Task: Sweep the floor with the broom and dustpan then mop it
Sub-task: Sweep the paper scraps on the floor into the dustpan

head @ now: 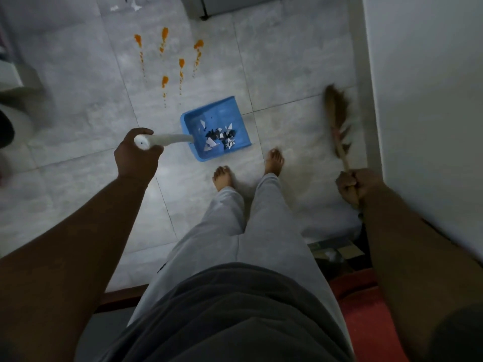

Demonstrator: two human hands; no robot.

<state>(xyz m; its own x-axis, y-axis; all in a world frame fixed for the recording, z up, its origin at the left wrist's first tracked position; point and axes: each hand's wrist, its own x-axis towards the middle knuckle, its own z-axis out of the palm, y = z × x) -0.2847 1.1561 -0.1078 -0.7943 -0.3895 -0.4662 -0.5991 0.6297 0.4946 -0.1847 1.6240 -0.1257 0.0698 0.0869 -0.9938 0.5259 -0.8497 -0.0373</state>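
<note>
On grey floor tiles beside a white wall, I grip the white handle of the blue dustpan in my left hand. The pan lies just ahead of my bare feet, loaded with black and white paper scraps. My right hand is clenched round the thin stem of the broom, its brush close to the wall. To finish the sweep well, I judge the pan must be kept level, then taken to the white bits far up the floor. Orange splashes beyond the pan look like work for a mop, which is nowhere in view. The broom head is blurred, so I cannot tell whether it touches the tiles, nor whether the pan rests on them.
</note>
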